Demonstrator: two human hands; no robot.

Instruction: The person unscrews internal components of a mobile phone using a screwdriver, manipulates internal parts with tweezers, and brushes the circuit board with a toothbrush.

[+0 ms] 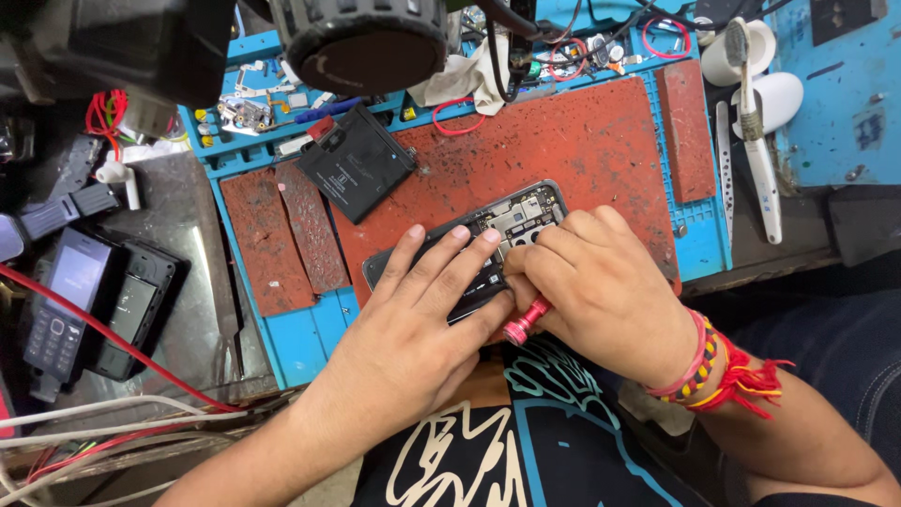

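Opened phone [519,218] under both hands, red screwdriver [525,321] gripped.

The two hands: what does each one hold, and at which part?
The right hand grips a red-handled screwdriver near its front; the rear cap sticks out. The left hand grips nothing, pressing flat on the opened phone.

Bright, even overhead light leaves only soft shadows under the hands on the red mat [582,141], while the dark microscope head [361,38] above it looms blurred.

Battery [357,161] lies on mat [601,141], behind opened phone [521,218].
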